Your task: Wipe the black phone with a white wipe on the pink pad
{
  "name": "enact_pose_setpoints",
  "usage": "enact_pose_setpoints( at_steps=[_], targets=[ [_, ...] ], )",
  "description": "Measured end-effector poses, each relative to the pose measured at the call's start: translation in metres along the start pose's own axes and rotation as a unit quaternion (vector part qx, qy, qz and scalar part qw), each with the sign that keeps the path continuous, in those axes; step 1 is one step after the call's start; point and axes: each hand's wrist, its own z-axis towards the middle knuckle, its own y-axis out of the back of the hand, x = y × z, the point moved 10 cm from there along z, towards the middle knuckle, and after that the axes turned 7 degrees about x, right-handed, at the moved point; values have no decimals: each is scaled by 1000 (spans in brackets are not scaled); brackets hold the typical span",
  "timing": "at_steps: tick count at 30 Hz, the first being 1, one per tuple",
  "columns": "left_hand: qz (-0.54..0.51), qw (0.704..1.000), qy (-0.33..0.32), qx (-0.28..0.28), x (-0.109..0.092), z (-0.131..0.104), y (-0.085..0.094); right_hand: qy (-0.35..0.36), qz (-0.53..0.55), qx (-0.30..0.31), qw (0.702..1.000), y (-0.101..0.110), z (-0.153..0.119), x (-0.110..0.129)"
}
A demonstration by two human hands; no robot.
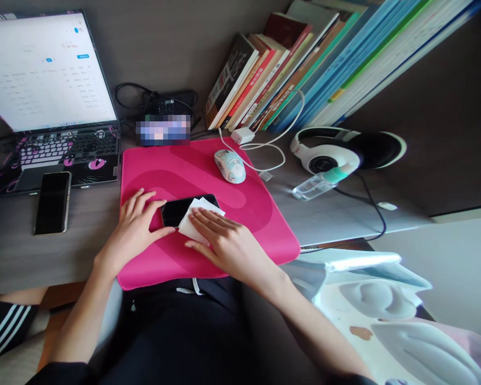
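A black smartphone (171, 212) lies flat, screen up, on a pink desk mat (160, 256). My left hand (134, 230) holds the phone's left end, with thumb and index finger at its edges and the other fingers spread over the mat. Under the fingers of my right hand (228, 240) is a folded white tissue (189, 227), pressed onto the right part of the screen. Tissue and hand hide much of that side of the phone. Behind them on the mat sits a patterned computer mouse (230, 166).
To the left are an open laptop (70, 155) and a second phone (53, 203). Books (256, 80) line the back. On the right lie a white charger (242, 135) with its cable, headphones (324, 152) and a clear bottle (315, 186). Another person's leg (12, 326) shows lower left.
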Motion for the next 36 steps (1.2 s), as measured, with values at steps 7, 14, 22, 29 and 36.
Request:
enact_pose_setpoints(
  at_steps=[7, 14, 22, 29, 36],
  targets=[
    [5, 1000, 1, 2, 1, 0, -1, -2, -1, -5, 1000, -2, 0, -1],
    [-8, 1000, -4, -2, 2, 0, -2, -2, 6, 1, 1000, -2, 1, -1],
    [0, 1000, 1, 2, 1, 0, -2, 13, 3, 2, 1000, 1, -1, -1],
    [-1, 1000, 2, 2, 0, 0, -1, 0, 29, 20, 999, 7, -7, -10],
    [-8, 1000, -1, 2, 1, 0, -2, -42, -2, 14, 999, 10, -15, -24]
  ],
)
